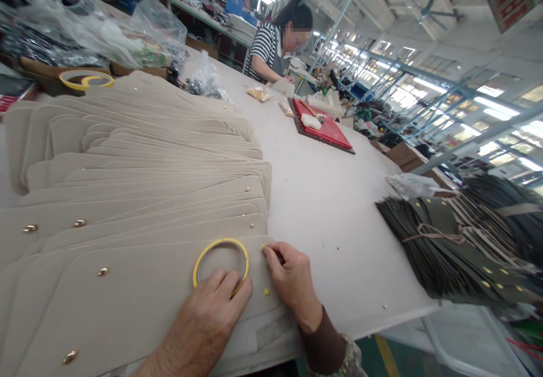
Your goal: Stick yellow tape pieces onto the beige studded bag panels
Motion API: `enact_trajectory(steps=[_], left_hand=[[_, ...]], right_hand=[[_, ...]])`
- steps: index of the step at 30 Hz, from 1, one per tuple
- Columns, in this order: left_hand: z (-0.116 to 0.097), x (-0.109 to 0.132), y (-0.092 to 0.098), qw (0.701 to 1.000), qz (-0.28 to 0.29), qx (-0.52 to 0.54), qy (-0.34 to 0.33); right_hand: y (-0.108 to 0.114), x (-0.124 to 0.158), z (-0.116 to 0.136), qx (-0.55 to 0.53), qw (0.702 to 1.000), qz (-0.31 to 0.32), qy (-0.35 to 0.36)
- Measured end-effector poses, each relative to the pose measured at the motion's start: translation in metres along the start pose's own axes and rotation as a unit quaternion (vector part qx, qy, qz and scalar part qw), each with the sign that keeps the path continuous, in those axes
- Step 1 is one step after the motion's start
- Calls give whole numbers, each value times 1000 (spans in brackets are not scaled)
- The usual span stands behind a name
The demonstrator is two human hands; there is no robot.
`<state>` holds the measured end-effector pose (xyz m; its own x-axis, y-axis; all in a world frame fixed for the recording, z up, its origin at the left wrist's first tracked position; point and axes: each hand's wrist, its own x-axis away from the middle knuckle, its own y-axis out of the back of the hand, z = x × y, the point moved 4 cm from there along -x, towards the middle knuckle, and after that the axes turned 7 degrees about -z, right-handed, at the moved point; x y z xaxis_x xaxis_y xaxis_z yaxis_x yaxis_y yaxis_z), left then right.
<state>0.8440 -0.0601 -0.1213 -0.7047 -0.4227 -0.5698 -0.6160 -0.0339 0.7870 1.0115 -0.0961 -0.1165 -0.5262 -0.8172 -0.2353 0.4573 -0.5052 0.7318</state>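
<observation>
My left hand (207, 315) grips a roll of yellow tape (197, 261), its fingers hooked over the near rim. The roll lies over the top beige panel (139, 286), which carries gold studs (103, 271) towards its left end. Beside it, my right hand (292, 275) pinches at the panel's right end, fingertips pressed together over a tiny yellow bit (263, 247). A second small piece of yellow tape (267, 292) sticks to the panel just below. Many more beige panels (169, 162) fan out behind in overlapping layers, some with small gold studs.
Bundled dark green panels (436, 241) tied with cord lie at the right edge. A red board (324, 125) sits farther back, near bags of small gold parts (258, 94). Another tape roll (87, 79) and plastic bags (85, 26) lie back left. A person (275, 46) works across the table.
</observation>
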Motion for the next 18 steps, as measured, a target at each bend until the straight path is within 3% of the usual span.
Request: enact_trajectory(steps=[6, 12, 15, 18], left_hand=[[-1, -3, 1, 1000, -20, 3, -14], [6, -1, 29, 985, -156, 59, -36], [12, 3, 39, 982, -153, 105, -20], [15, 7, 42, 983, -149, 109, 9]], right_hand=[[-5, -18, 7, 38, 999, 33, -11], [10, -6, 11, 56, 987, 154, 6], [19, 9, 19, 3, 993, 113, 33], [25, 20, 40, -114, 985, 49, 118]])
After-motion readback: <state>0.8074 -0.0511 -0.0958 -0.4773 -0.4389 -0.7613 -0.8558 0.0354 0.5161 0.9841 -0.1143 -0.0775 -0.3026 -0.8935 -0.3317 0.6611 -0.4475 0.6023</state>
